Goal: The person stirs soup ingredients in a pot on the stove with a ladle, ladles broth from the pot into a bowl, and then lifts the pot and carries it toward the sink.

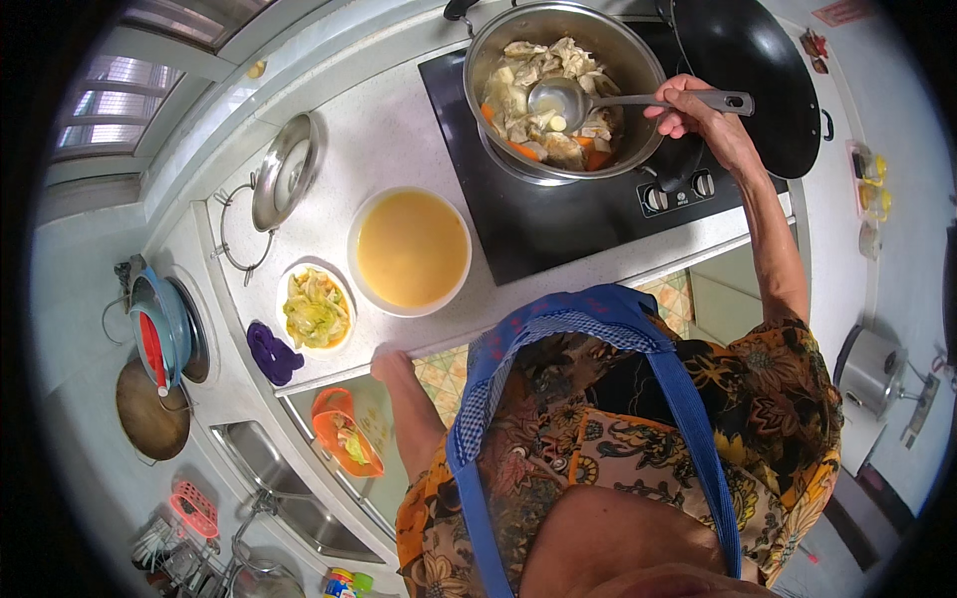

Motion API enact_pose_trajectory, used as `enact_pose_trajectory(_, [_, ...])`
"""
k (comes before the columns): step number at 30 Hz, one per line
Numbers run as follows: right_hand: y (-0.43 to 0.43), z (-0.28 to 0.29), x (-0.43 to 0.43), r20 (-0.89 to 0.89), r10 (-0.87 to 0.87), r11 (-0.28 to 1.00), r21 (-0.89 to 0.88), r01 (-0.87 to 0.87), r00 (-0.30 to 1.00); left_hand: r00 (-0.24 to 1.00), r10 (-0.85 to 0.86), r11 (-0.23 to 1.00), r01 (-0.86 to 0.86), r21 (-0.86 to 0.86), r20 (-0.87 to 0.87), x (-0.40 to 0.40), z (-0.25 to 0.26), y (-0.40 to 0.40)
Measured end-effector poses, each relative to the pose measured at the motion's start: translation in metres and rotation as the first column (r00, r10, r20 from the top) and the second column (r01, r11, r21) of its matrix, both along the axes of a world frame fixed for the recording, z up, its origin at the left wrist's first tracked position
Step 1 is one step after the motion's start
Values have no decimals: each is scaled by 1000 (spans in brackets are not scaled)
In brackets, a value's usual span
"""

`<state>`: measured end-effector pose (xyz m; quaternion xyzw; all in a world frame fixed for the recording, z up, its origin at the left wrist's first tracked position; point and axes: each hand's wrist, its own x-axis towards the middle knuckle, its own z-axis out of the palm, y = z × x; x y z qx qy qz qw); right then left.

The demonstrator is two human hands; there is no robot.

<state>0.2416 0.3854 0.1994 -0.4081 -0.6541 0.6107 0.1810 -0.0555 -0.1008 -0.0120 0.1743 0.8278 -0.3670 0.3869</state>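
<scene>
My right hand (691,112) grips the handle of a metal ladle (564,103), whose bowl lies over pieces of meat and carrot (523,149) in a steel pot (647,67). That pot stands on the black gas hob (508,239). Down at the front edge of the counter, my left hand (392,366) is only partly seen; it seems to rest on the edge, and its fingers cannot be made out. Nearby are a white bowl of yellowish broth (411,247) and a white plate of cooked leafy greens (315,308).
A black wok (755,75) stands behind my right hand. Left on the counter (389,149) are a steel lid (284,172), a wire ring stand (224,239) and a purple cloth (273,355). An orange bin (346,430) hangs below, beside the sink (277,463).
</scene>
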Motion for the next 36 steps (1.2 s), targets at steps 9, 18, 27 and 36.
enact_pose_trajectory(9, [-16,23,2,22,1,994,108,-3,1000,998,-63,998,62,33,27,4,11,2])
enact_pose_trajectory(18, [-15,21,16,-89,-76,995,56,81,993,999,-42,998,41,52,24,2,5,-4])
enact_pose_trajectory(27, [-13,15,15,-111,-92,996,-5,92,990,997,-27,1000,27,1,77,2,9,1])
enact_pose_trajectory(36, [-17,17,11,-75,-102,992,67,107,992,999,-36,998,35,52,11,5,8,-1])
